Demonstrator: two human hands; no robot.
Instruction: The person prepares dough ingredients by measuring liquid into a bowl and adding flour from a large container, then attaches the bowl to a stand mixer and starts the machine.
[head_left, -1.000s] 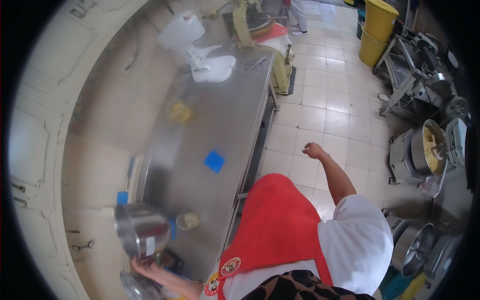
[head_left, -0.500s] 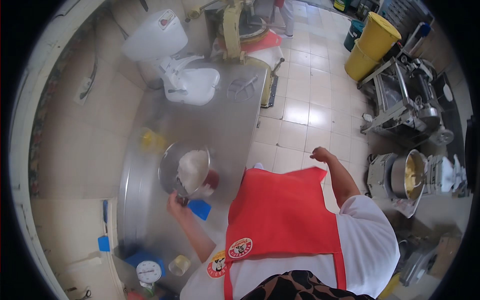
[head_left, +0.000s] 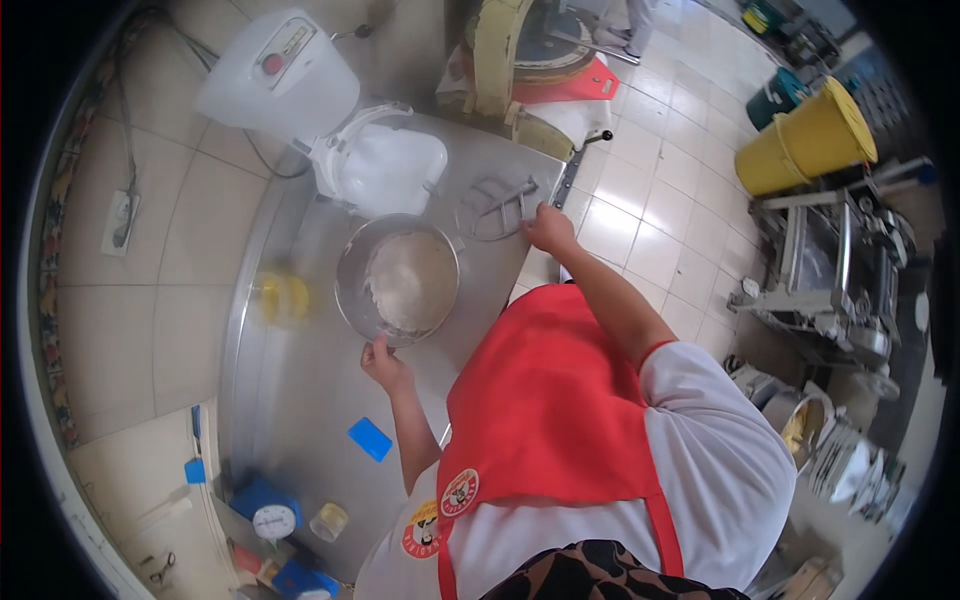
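Left hand [head_left: 385,362] only has a pinch grip on the rim of the flour-filled steel mixing bowl [head_left: 398,280] while the right hand [head_left: 548,228] closes on the beater attachment [head_left: 497,208], so the bowl could easily tip on the bench [head_left: 300,390].

The bowl [head_left: 398,282] stands on the table [head_left: 300,380], with flour in it. Behind the bowl, farther from the person, sits the mixer [head_left: 330,130], its base just beside the bowl's rim. Right of the bowl lies the beater [head_left: 495,208], near the table's edge, with the right hand [head_left: 548,228] on it. The left hand [head_left: 383,362] touches the bowl's near rim. Left of the bowl stands a small container [head_left: 280,297]. Nearer the person than the bowl lies a scraper [head_left: 369,439]; beyond that, a scale [head_left: 268,513] and a jar [head_left: 329,521]. Well right of the bowl, on the floor, stands a bin [head_left: 805,148].
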